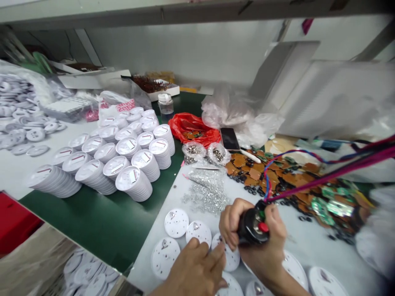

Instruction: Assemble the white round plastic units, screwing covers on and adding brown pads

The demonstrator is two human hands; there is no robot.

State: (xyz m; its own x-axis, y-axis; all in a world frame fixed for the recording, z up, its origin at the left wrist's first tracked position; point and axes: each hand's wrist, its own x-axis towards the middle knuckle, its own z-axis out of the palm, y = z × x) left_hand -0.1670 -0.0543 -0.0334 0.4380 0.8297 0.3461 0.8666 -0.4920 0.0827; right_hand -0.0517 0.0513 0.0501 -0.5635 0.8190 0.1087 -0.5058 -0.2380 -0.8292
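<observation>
My right hand (pixel 259 234) is wrapped round a black electric screwdriver (pixel 253 226) with a red button on its end; its tip is hidden below my fingers. Red and blue wires (pixel 268 176) rise from it. My left hand (pixel 197 267) reaches over the white round plates, fingers stretched out and thumb apart, its fingertips at one white plate (pixel 231 259) beside the screwdriver. More white plates (pixel 175 223) with small holes and metal clips lie around both hands. Just beyond them is a heap of small silvery screws (pixel 206 191).
Stacks of white round caps (pixel 134 183) stand on the green mat (pixel 123 222) to the left. Brown and green circuit boards (pixel 286 176) spread at the right. A red bag (pixel 194 127), a phone (pixel 229 139) and a jar (pixel 166 106) sit further back. A shelf (pixel 185 14) crosses overhead.
</observation>
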